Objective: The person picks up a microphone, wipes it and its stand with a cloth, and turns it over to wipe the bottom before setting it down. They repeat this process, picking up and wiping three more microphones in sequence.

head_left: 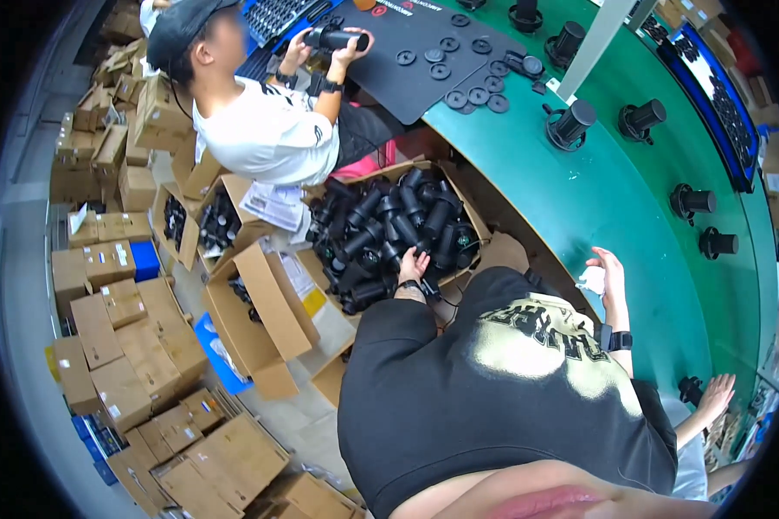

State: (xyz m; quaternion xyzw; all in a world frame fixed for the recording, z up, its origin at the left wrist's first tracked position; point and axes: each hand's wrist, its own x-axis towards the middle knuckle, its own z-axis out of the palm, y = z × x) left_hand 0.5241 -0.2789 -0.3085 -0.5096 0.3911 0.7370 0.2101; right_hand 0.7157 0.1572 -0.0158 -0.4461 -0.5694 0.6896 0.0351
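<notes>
My left hand (414, 265) reaches into a large open cardboard box (485, 227). Its fingers are apart, against black cylindrical parts (404, 228) heaped inside; no firm grip on one shows. Over the near edge of the green work table (528, 177), my right hand (613, 275) is closed around a crumpled white cloth (592, 278). Dark bands circle both my wrists. Several black cylinders with flanged, handled bases stand farther along the table, among them one cylinder unit (571, 125) beside a pale post.
A co-worker (260, 130) at the far left holds a black cylinder unit (336, 39) over a dark mat (385, 65) with black discs. Another person's hand (717, 398) rests at the right. Open cartons (260, 303) and stacked boxes (138, 337) fill the left floor. Blue-framed trays (710, 95) line the far side.
</notes>
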